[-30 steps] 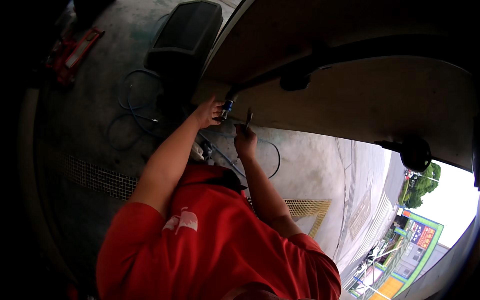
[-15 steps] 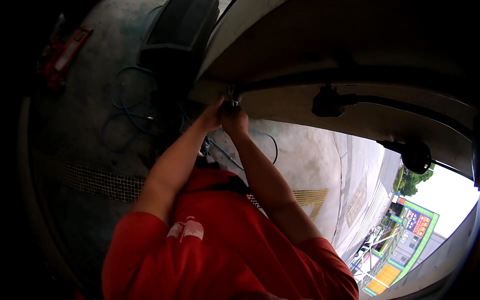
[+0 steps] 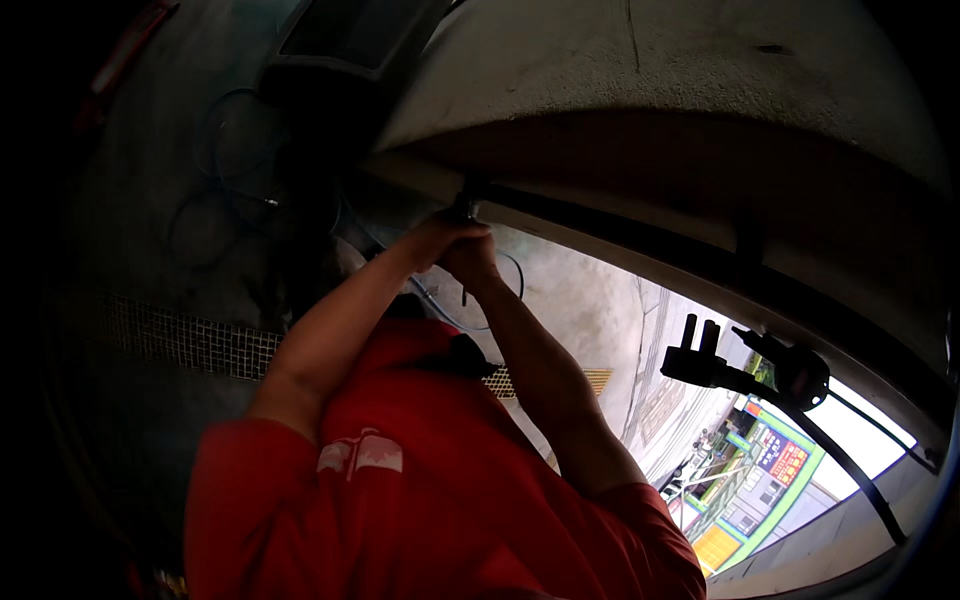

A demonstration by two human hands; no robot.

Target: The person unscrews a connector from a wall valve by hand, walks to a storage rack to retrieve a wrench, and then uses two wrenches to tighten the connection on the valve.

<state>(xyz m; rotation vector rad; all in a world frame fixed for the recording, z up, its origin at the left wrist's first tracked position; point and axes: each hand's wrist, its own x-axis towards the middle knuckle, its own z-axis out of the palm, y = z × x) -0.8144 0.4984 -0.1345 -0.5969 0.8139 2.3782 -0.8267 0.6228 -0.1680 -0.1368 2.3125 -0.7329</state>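
My left hand (image 3: pixel 440 240) and my right hand (image 3: pixel 473 264) are together at the near end of a long dark bar (image 3: pixel 600 233) under a pale ledge. Fingers of both hands are closed, the left partly over the right. A short dark piece (image 3: pixel 467 204) stands up from between them, against the bar's end; its kind is too dim to make out. Below the right hand a thin dark tip sticks out. To the right, a black power plug (image 3: pixel 700 364) with its prongs up hangs on a thick cable, close to a dark rounded piece (image 3: pixel 802 378) on a thinner cord.
A pale rough wall or panel (image 3: pixel 700 60) curves overhead. At the upper left stands a dark boxy case (image 3: pixel 340 40), with a red tool (image 3: pixel 125 55) farther left. A blue hose (image 3: pixel 425 295) loops on the concrete floor, near a metal grating (image 3: pixel 200 343). Daylight and a street lie right.
My hands have drawn closer together, the left now over the right. The view has shifted, showing more of the pale wall. The plug hangs lower in view, its prongs now pointing up.
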